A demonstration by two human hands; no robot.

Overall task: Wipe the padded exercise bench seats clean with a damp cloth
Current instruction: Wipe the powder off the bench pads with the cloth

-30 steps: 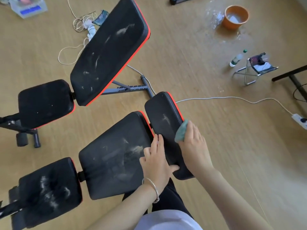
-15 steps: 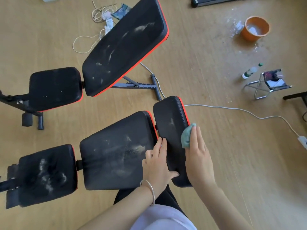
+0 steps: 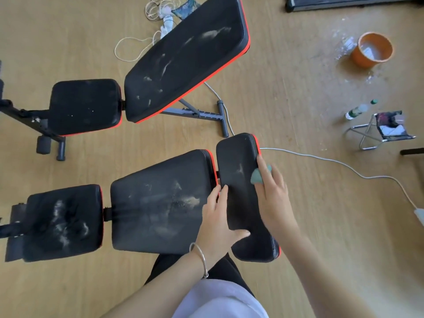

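Observation:
Two black padded benches with red trim stand on the wood floor. The near bench has a narrow end pad (image 3: 238, 191), a dusty middle pad (image 3: 160, 203) and a dusty left pad (image 3: 62, 221). My right hand (image 3: 273, 196) lies with straight fingers over a small teal cloth (image 3: 258, 176), pressing it on the end pad's right side beside a pale smear. My left hand (image 3: 219, 216) rests flat across the gap between the middle and end pads, thumb on the end pad. The far bench has a smeared backrest (image 3: 188, 60) and a seat (image 3: 85, 106).
An orange bucket (image 3: 372, 50) stands on a wet floor patch at the far right. A plastic bottle (image 3: 359, 109) and a small folding stool (image 3: 385, 127) sit below it. A white cable (image 3: 344, 166) runs to a power strip (image 3: 419, 214). Tangled cords (image 3: 158, 12) lie behind the far bench.
My right hand has slid the cloth a little farther up the end pad's right side. The left hand stays on the pads. The view has shifted, so everything sits lower in frame.

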